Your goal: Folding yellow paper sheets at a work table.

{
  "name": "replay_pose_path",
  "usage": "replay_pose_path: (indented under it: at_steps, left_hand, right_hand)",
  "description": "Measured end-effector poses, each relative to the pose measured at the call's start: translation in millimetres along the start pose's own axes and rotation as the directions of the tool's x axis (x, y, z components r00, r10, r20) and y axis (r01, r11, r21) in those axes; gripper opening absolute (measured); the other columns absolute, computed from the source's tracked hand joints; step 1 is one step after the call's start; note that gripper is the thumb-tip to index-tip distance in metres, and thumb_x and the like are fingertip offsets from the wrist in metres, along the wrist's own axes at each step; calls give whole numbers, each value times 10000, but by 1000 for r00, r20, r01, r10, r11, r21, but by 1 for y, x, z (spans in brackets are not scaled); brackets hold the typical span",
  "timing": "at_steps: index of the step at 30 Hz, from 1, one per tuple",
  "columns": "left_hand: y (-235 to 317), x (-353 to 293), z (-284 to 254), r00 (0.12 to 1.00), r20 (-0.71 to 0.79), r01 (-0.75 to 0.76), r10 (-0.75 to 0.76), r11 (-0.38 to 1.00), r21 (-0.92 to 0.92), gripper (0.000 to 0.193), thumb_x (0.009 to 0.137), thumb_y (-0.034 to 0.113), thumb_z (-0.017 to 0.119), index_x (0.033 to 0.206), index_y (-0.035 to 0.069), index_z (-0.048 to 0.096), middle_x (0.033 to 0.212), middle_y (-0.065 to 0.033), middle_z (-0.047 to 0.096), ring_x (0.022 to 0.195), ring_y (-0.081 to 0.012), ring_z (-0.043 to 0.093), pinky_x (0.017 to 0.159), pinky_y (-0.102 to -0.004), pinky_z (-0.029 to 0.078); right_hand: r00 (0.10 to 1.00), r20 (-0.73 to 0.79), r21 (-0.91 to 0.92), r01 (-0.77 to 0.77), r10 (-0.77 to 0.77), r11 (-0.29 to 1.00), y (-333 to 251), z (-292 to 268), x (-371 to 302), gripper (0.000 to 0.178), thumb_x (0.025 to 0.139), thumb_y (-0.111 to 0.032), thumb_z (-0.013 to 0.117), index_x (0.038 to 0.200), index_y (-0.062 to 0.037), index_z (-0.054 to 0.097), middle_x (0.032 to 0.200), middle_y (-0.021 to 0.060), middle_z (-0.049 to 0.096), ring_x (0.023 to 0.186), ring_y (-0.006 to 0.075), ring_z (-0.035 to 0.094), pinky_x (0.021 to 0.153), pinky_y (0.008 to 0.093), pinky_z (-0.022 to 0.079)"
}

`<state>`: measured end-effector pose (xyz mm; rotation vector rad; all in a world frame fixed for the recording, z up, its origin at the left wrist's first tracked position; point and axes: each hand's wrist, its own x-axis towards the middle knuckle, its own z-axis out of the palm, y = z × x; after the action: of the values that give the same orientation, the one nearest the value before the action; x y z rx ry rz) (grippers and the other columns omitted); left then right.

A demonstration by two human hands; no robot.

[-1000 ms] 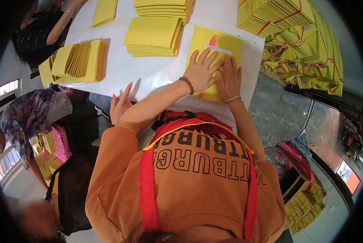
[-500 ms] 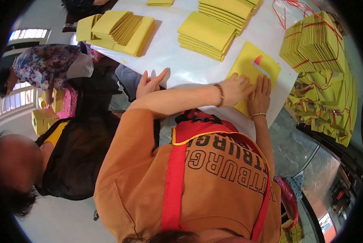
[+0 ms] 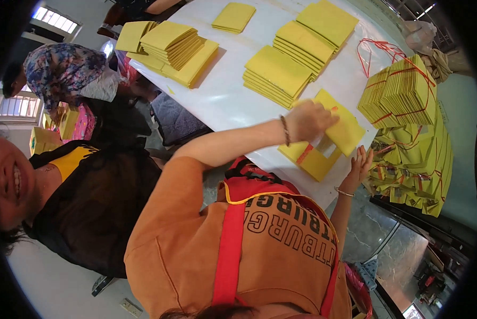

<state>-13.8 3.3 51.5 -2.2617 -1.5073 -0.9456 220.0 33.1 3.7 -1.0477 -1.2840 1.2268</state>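
Observation:
My left hand (image 3: 306, 125), a dark bracelet at its wrist, is slightly blurred above the table with its fingers curled closed. A small orange-red bit shows at its fingertips; what they grip cannot be made out. Beside and under it is a flat yellow paper piece (image 3: 347, 127). Nearer me lies another yellow paper piece (image 3: 322, 169) with a red strip across it and a pale gap next to it. My right hand (image 3: 359, 166), with a light bangle, is raised at the table's right edge, fingers stretched and apart, close to the yellow pieces.
On the white table (image 3: 233, 80) stand stacks of folded yellow paper (image 3: 278, 74) and another stack (image 3: 180, 50) at left. Bundles tied with red string (image 3: 400, 93) stand at right. A co-worker in black (image 3: 95, 207) is close on my left; another person (image 3: 68, 69) bends beyond.
Both hands have come off the yellow piece they were pressing. My left hand has lifted and closed; my right has moved right and opened. The co-worker's hand at left has gone from view.

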Motion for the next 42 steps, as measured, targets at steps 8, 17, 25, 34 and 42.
replay_pose_path:
  at_steps: [8,17,25,34,42]
  left_hand:
    - [-130,-46,-22,990,64,108,-124,971,212,452,718,91,527,1168,143,531,1087,-31,575,1002,-217,528,834,-355,394]
    - [-154,-47,-10,872,472,-40,-130,942,334,478,763,167,549,1215,294,459,1085,8,528,976,-184,513,818,-391,374]
    - [-134,-82,20,788,508,232,-348,932,278,758,687,98,543,1368,267,256,1430,-87,230,1314,-299,210,1017,-586,143]
    - [-129,-82,6,767,550,152,-331,926,346,782,664,116,618,1352,259,275,1388,-88,279,1273,-294,269,976,-545,242]
    - [-135,-48,-13,680,672,35,-293,928,370,902,564,178,738,1335,243,275,1304,-66,353,1193,-260,352,872,-481,357]
  right_hand:
    - [992,104,-145,83,-68,986,40,-24,-8,410,900,-122,472,1290,-20,394,1219,99,507,1115,190,479,908,304,364]
    - [979,191,-433,144,-65,890,42,-4,-16,311,844,-119,549,1132,-4,533,1115,109,565,1064,224,513,911,359,377]
    - [775,357,-686,596,-521,418,6,38,-8,468,818,-233,585,1236,-64,458,1317,144,395,1231,330,332,966,478,293]
    - [849,524,-772,507,-68,382,47,33,-8,500,824,-394,525,1281,-214,433,1400,95,310,1294,318,262,949,592,251]
    - [848,512,-793,527,-133,306,20,17,-12,414,810,-338,564,1194,-191,513,1379,52,350,1292,281,279,949,609,228]
